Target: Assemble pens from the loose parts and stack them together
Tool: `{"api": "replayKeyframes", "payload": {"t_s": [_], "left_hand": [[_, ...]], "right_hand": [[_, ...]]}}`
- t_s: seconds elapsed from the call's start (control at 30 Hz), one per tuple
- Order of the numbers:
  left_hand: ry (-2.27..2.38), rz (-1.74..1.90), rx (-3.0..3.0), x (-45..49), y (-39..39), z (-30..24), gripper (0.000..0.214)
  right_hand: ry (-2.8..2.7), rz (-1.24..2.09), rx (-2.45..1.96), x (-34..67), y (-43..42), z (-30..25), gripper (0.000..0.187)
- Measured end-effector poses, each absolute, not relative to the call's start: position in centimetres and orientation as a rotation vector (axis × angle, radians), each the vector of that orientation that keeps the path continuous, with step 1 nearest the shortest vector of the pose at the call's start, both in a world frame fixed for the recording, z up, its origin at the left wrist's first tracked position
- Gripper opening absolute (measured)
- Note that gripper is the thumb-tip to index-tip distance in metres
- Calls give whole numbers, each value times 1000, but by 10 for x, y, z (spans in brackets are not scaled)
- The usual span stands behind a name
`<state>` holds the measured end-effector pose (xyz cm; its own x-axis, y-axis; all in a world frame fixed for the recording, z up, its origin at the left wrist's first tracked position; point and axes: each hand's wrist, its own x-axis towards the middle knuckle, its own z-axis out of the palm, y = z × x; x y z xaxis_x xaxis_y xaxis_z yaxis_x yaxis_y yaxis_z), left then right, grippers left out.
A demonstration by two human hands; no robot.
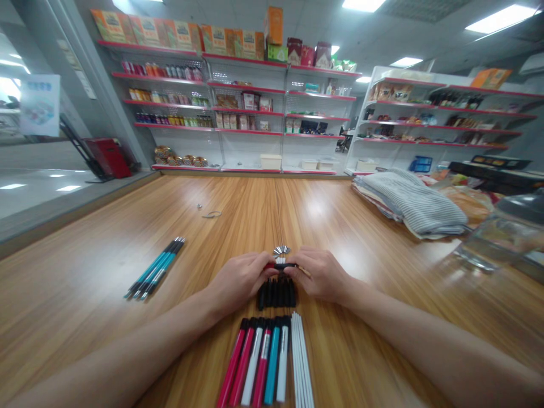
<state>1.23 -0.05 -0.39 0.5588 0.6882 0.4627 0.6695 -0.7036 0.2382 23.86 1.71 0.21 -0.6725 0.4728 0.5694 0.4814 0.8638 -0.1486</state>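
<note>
Both my hands meet above the middle of the table, fingers pinched round a short red-and-black pen piece (284, 266). My left hand (240, 277) is closed on its red end, and my right hand (321, 275) grips the black end. Just beyond the fingers, small silver cone tips (281, 250) lie in an arc, with white pieces partly hidden. Below the hands is a row of black grip sleeves (276, 293). Nearer to me lie red, white and teal pen barrels (261, 362) with black ends, beside a bundle of thin white refills (301, 362).
Several teal-and-black pens (155, 269) lie together at the left. Farther back is a small thin loop (211, 214). Folded striped cloth (419, 201) and a clear container (488, 243) occupy the right side. Stocked shelves (250, 130) stand behind the wooden table (255, 204).
</note>
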Motion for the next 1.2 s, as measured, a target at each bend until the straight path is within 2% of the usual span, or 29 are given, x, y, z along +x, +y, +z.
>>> {"api": "replayKeyframes", "payload": {"t_s": [0.13, 0.4, 0.47, 0.77, 0.9, 1.07, 1.2], "left_hand": [[1175, 814, 2770, 12, -1, -6, 20], [1137, 821, 2912, 16, -5, -1, 19], [1158, 805, 2994, 16, -7, 0, 21], [1117, 683, 3220, 12, -11, 7, 22], [1207, 799, 2983, 14, -7, 4, 23], [1353, 1228, 2299, 10, 0, -1, 19], [1133, 1613, 1667, 5, 12, -3, 16]], "right_hand": [[-2445, -26, -619, 238, 16, 3, 24], [-2425, -223, -699, 238, 15, 4, 17], [-2415, -239, -729, 237, 14, 4, 21], [-2359, 248, -823, 229, 8, 0, 39], [-2280, 345, -867, 232, 14, 0, 39], [-2182, 214, -1039, 242, 29, -4, 22], [-2208, 161, -1127, 245, 35, -9, 18]]}}
